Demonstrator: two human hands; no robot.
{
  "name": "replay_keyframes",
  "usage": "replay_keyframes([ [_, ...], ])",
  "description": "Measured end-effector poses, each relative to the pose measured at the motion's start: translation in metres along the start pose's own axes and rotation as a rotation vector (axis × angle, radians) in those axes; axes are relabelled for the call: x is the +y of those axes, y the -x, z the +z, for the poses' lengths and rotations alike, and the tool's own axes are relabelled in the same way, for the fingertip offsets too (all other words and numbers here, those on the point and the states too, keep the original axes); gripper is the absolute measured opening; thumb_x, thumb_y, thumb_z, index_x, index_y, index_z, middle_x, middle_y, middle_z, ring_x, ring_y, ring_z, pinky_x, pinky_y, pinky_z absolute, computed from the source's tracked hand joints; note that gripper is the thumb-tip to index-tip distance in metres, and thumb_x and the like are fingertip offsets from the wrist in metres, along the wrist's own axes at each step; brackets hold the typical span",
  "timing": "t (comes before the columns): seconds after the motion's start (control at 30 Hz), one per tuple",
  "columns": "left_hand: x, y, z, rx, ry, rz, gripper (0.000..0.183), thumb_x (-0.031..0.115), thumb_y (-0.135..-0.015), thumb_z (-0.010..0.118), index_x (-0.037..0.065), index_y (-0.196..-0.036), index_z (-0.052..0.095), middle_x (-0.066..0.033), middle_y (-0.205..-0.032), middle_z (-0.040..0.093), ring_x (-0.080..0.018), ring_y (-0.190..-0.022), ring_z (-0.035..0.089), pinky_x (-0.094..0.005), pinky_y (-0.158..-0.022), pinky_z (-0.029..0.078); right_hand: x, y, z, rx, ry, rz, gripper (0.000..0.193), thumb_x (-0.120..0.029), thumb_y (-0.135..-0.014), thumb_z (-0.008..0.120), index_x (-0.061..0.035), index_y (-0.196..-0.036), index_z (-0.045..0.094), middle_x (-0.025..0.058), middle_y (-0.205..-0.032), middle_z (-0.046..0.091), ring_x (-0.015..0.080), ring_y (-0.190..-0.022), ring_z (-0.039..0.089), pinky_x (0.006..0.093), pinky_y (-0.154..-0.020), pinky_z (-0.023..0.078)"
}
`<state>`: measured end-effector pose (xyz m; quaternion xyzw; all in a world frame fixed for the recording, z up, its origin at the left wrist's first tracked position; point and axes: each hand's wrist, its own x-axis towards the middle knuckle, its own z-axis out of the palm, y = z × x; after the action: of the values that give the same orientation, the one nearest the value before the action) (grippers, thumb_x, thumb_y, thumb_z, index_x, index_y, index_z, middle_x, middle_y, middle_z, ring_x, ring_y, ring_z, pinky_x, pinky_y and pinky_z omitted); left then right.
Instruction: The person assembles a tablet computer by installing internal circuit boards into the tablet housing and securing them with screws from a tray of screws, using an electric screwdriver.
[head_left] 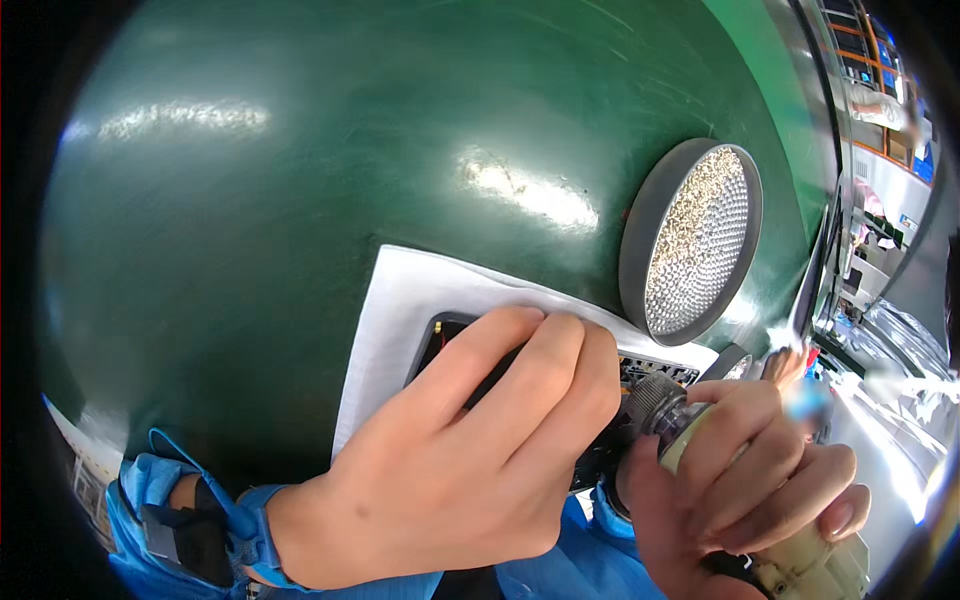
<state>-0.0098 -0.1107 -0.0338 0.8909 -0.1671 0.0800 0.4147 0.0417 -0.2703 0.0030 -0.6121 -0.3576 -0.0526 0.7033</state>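
Right hand (745,475): grip closed round hand tool (655,400), fingers wrapped about pale body; knurled dark collar points up-left toward black device, long axis slanting from lower right. Left hand (470,470): fingers bent, lying over black device (650,370); whether pinching anything, cannot tell from here. Device on white sheet (390,310), long axis seemingly left to right, much hidden by hand. Dark housing, small packed parts exposed on right. Beyond, on green bench (320,200): round grey tray (642,220), gold and silver pieces inside.
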Motion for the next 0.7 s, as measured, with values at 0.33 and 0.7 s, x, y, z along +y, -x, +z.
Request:
replay_keyframes([
  [0.33, 0.014, -0.008, -0.001, -0.035, -0.005, 0.042, 0.029, 0.007, -0.075, 0.083, -0.001, -0.103, 0.078, -0.0151, -0.120, 0.063, -0.0346, -0.112, 0.059, -0.0436, -0.092, 0.050, 0.005, 0.004, -0.007, 0.145, -0.048, -0.159, 0.070, -0.042, -0.092, 0.080, -0.0063, -0.139, 0.042, 0.0015, -0.093, 0.049, 0.0094, -0.062, 0.047, 0.0258, -0.055, 0.040],
  [0.7, 0.052, 0.036, -0.065, -0.067, -0.308, -0.338, 0.069, -0.007, -0.082, 0.069, -0.001, -0.148, 0.048, -0.0264, -0.145, 0.040, -0.0422, -0.122, 0.049, -0.0454, -0.094, 0.050, -0.053, 0.034, -0.034, 0.615, 0.825, 0.105, 0.049, -0.031, -0.105, 0.057, 0.0002, -0.139, 0.042, 0.0204, -0.136, 0.051, 0.0295, -0.127, 0.051, 0.0489, -0.112, 0.039],
])
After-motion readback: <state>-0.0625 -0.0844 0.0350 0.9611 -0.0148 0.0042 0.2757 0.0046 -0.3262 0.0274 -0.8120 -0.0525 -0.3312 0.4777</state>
